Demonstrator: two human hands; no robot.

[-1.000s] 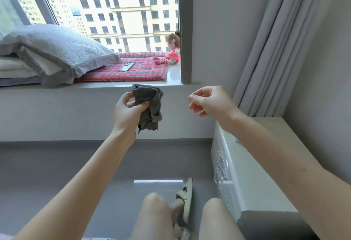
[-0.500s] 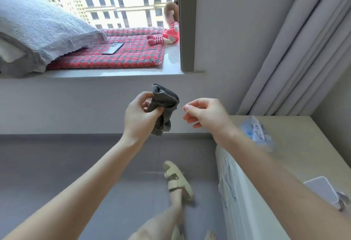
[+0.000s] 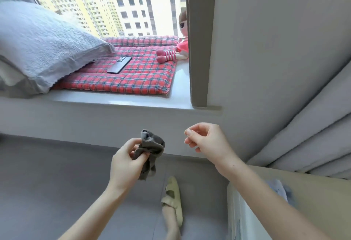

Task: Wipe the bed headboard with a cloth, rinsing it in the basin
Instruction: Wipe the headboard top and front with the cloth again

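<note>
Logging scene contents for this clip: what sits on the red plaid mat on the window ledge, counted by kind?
Pillow, partly on it: 1
Phone: 1
Doll, legs on it: 1
Total on the mat: 3

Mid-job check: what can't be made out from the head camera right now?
- Headboard and basin: both outside the head view.
- Doll: its right side is hidden by the window frame.
- Bluish item on the cabinet: too blurred to identify.
- Cloth gripped in the left hand: wet or dry, cannot tell.
</note>
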